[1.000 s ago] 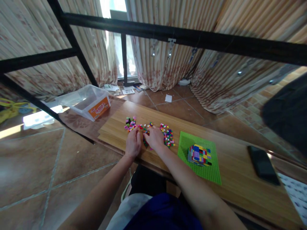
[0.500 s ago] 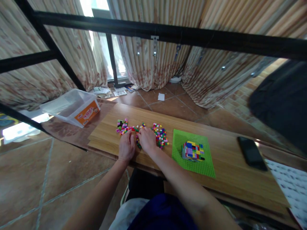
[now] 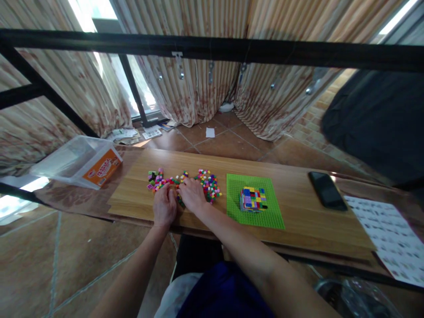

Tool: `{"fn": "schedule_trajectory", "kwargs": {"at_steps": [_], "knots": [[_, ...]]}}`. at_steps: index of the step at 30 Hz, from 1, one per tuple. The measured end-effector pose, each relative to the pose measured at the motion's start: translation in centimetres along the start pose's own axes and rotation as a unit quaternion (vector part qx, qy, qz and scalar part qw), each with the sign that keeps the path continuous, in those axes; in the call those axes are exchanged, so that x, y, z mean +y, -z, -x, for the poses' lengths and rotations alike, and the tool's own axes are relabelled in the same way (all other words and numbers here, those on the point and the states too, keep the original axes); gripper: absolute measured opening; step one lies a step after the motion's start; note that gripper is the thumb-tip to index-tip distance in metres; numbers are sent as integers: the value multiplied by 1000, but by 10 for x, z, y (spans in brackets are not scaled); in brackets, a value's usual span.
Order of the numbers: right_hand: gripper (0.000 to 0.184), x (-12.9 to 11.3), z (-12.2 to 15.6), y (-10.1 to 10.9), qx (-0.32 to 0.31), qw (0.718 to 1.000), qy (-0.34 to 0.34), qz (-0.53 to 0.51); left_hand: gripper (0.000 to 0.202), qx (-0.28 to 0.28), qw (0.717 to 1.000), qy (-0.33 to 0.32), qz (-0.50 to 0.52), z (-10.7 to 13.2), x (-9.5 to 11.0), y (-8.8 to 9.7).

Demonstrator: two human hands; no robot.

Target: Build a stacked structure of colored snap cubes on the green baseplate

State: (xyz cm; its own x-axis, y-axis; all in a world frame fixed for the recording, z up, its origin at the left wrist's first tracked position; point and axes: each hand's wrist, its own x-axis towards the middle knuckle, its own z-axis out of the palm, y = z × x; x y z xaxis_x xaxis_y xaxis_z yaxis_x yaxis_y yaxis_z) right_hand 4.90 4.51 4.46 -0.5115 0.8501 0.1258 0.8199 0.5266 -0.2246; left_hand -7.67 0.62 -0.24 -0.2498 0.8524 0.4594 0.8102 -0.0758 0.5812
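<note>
Small building bricks [image 3: 208, 182] in many colours lie scattered on the wooden board, with a few pink, green and black ones [image 3: 153, 176] at the pile's left end. My left hand [image 3: 164, 205] rests at the near edge of the pile, its fingers curled and closed. Close beside it, my right hand [image 3: 192, 194] reaches over the bricks with fingers bent down and pinched. Whatever either hand holds is too small or hidden to make out. To the right, a blocky multicoloured brick build [image 3: 253, 199] stands on a green baseplate [image 3: 274, 216].
A clear plastic box [image 3: 74, 154] with an orange label stands left of the wooden board [image 3: 298, 221]. Toward the right end lie a black phone [image 3: 327, 191] and a printed sheet [image 3: 387, 234]. A black metal bar [image 3: 212, 47] crosses in front of the curtains.
My view has turned, so the board and everything on it sit further left. Both hands stay close together over the bricks, with only slight finger movement.
</note>
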Motion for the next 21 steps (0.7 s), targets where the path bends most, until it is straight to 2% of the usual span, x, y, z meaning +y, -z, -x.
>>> {"fn": "schedule_trajectory", "kwargs": {"at_steps": [6,11,15,21], "knots": [[36,13,1,2,2,996,-45,-75,39,1,1000,7,0,1,2,0],[24,23,5,6,-23,990,-8,-138,36,-3,1000,12,8,2,2,0],[20,20,5,5,-47,992,26,-115,36,-2,1000,11,10,3,1,-1],[19,14,-2,4,-73,993,17,-86,36,-1,1000,6,11,2,1,-1]]}}
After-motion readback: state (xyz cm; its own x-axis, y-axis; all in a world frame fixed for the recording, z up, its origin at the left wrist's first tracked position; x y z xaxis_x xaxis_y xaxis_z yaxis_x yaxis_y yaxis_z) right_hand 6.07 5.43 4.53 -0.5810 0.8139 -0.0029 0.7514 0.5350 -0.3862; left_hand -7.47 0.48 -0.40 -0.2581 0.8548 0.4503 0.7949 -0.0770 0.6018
